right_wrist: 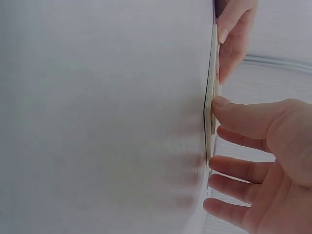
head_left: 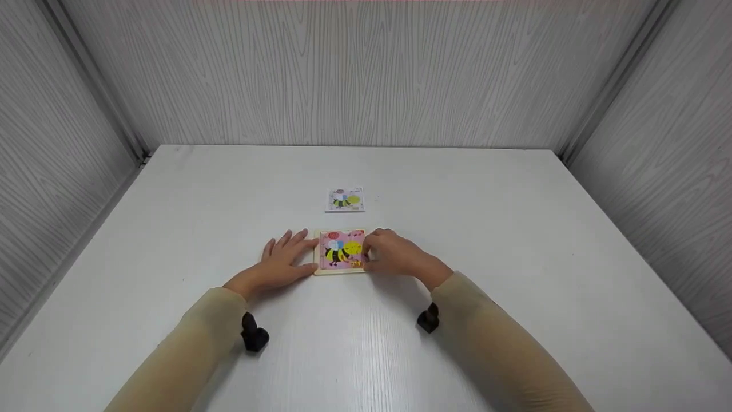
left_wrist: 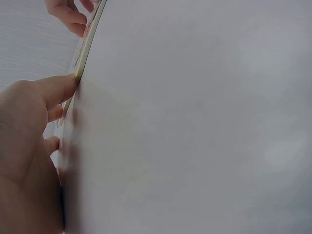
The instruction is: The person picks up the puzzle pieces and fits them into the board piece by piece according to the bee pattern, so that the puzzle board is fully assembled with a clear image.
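Note:
A small square jigsaw puzzle [head_left: 341, 250] with a bee on pink lies in a pale wooden frame [head_left: 316, 269]. My left hand [head_left: 283, 264] is spread flat at its left side; the thumb and index finger touch the frame's edge. At the right side, my right hand [head_left: 394, 253] bends its thumb and index finger over the border. In the right wrist view, the thumb [right_wrist: 234, 114] and index finger pinch the thin edge of a puzzle piece [right_wrist: 213, 128]. Fingers hide the puzzle's right edge in the head view.
Behind the puzzle lies a small square card [head_left: 345, 199] with a similar bee picture. The white table [head_left: 486, 212] is bounded by grey wood-grain panels [head_left: 354, 74] at the back and sides. Black wrist mounts [head_left: 254, 335] sit by both sleeves.

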